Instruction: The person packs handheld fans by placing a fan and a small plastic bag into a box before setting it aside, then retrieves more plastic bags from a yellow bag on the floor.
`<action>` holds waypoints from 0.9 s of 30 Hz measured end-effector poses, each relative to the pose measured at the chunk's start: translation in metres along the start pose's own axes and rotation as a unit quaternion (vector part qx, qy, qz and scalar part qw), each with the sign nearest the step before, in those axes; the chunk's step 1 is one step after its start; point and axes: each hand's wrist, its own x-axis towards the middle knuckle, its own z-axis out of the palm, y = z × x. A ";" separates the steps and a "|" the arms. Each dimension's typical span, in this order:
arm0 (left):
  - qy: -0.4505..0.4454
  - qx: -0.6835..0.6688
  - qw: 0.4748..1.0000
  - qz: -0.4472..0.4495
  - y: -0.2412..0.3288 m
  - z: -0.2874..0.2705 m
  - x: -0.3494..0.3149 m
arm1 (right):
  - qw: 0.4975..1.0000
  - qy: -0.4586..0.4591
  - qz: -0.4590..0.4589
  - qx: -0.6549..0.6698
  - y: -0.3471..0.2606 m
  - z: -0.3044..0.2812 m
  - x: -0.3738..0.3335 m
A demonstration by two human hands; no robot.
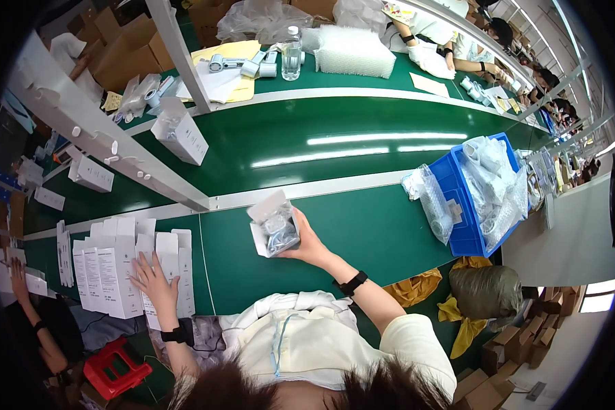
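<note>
My right hand [309, 240] grips a small white carton [261, 240] from its right side, above the green bench. The carton's top flap stands up, and inside shows a clear plastic bag [280, 229] with something pale and greyish in it that I cannot make out. On the left, my left hand [156, 281] rests with fingers spread on a row of white cartons [116, 266]. They stand packed side by side, several with their flaps up. Black bands circle both my wrists.
A blue bin [452, 179] full of bubble-wrapped items stands at the right, with another wrapped piece [435, 208] beside it. Across the green belt [266, 130] runs a second bench with a clear bottle [291, 55] and light-blue devices. Metal posts rise on the left. A co-worker's hand [18, 279] is at far left.
</note>
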 end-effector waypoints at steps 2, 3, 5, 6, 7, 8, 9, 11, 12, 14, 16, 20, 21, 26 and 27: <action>0.005 0.012 1.000 0.022 0.000 0.013 -0.007 | 0.999 0.030 0.018 0.025 0.008 -0.006 0.015; -0.010 -0.033 0.999 0.027 0.005 0.010 -0.011 | 0.998 0.042 0.029 0.042 0.012 -0.013 0.023; -0.037 -0.125 0.991 0.038 0.018 0.003 -0.008 | 0.993 0.110 0.021 0.041 0.026 -0.036 0.050; -0.034 -0.124 0.991 0.040 0.030 -0.004 -0.005 | 0.986 0.155 0.027 0.050 0.033 -0.050 0.068; -0.024 -0.187 0.980 0.066 0.054 -0.017 -0.005 | 0.978 0.199 0.036 0.057 0.042 -0.068 0.084; -0.012 -0.248 0.965 0.089 0.079 -0.028 -0.005 | 0.972 0.230 0.030 0.035 0.051 -0.085 0.102; -0.012 -0.256 0.959 0.118 0.103 -0.030 -0.005 | 0.965 0.261 0.024 0.012 0.060 -0.101 0.117; -0.019 -0.278 0.943 0.183 0.156 -0.026 0.002 | 0.957 0.288 0.022 -0.009 0.079 -0.127 0.135; -0.026 -0.288 0.933 0.216 0.182 -0.022 0.007 | 0.950 0.309 0.022 -0.026 0.089 -0.139 0.139; -0.031 -0.291 0.929 0.228 0.220 0.004 0.013 | 0.943 0.329 0.024 -0.045 0.096 -0.149 0.135; -0.040 -0.294 0.923 0.244 0.237 0.008 0.021 | 0.921 0.328 -0.009 -0.212 0.096 -0.159 0.119; -0.179 -0.323 0.911 0.184 0.234 0.009 0.037 | 0.776 0.236 0.197 -0.550 0.069 -0.205 0.046; -0.235 -0.377 0.883 0.151 0.225 0.015 0.048 | 0.726 0.241 0.304 -0.568 0.078 -0.222 0.019; -0.410 -0.531 0.736 0.098 0.207 0.057 0.072 | 0.633 0.250 0.442 -0.585 0.124 -0.273 -0.095; -0.438 -0.554 0.700 0.099 0.207 0.063 0.071 | 0.664 0.246 0.418 -0.570 0.129 -0.275 -0.103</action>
